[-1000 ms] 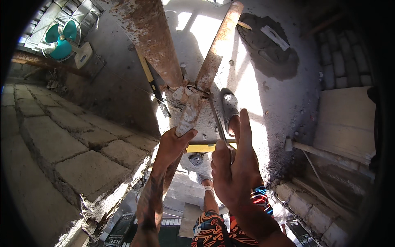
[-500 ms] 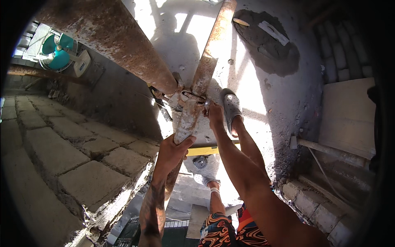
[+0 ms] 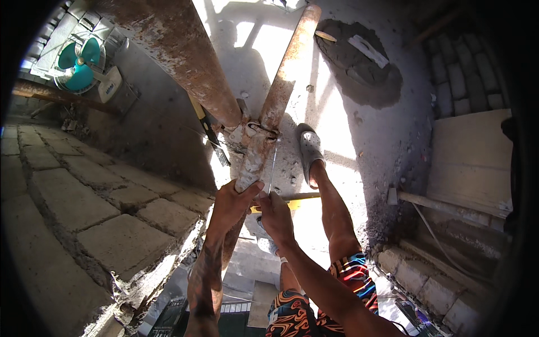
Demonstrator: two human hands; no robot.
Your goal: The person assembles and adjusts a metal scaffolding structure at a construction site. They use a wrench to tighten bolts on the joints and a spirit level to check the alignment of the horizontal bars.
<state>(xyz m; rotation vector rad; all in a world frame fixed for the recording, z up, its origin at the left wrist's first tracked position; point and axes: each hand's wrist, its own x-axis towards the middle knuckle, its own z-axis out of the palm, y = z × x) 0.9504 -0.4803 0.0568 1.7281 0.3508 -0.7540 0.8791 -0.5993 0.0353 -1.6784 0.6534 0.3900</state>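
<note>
Sunny floor [image 3: 337, 135] lies past a block wall [image 3: 73, 191], with a fan [image 3: 80, 76] over to the left. My left hand [image 3: 234, 203] is curled tight around the rusty pipe [image 3: 254, 160], below the clamp [image 3: 261, 128]. My right hand [image 3: 274, 214], just beside it, squeezes a metal tool [image 3: 273, 171] (a thin, shiny one) that points up to the clamp, near two more pipes [image 3: 283, 87].
</note>
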